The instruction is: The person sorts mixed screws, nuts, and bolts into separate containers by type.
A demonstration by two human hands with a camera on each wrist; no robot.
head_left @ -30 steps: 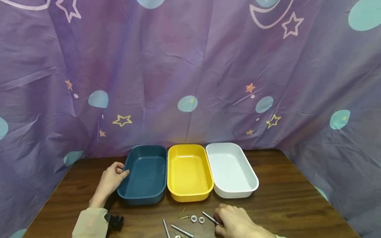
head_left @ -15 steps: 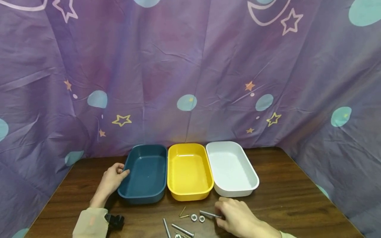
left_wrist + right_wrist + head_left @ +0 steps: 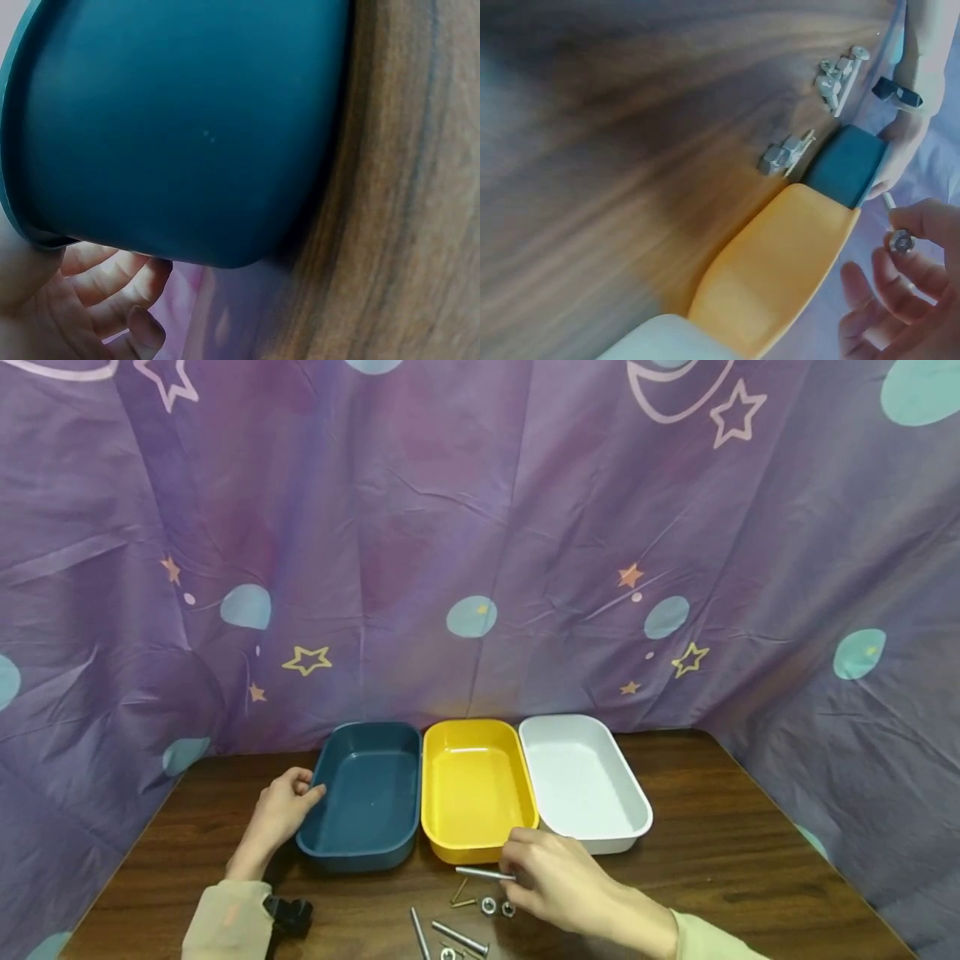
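My left hand [image 3: 277,808] grips the left rim of the dark blue tray [image 3: 366,802], thumb over the edge. In the left wrist view the fingers [image 3: 112,289] lie along the outside of the tray wall. My right hand [image 3: 562,881] pinches a metal bolt [image 3: 482,873] between thumb and fingers, in front of the yellow tray [image 3: 480,793]. The bolt's round head [image 3: 901,241] faces the right wrist camera. Below the hand lie two nuts [image 3: 489,906] and two thin brass screws [image 3: 463,903] on the table.
To the right of the yellow tray stands a white tray [image 3: 585,785]; the three trays form a row. More bolts [image 3: 461,938] and a nut [image 3: 447,954] lie at the front of the wooden table [image 3: 720,860]. A purple curtain [image 3: 420,543] hangs behind.
The right hand has lifted the bolt and carried it leftward and away from me, to the front of the yellow tray. The left hand stays on the blue tray's rim.
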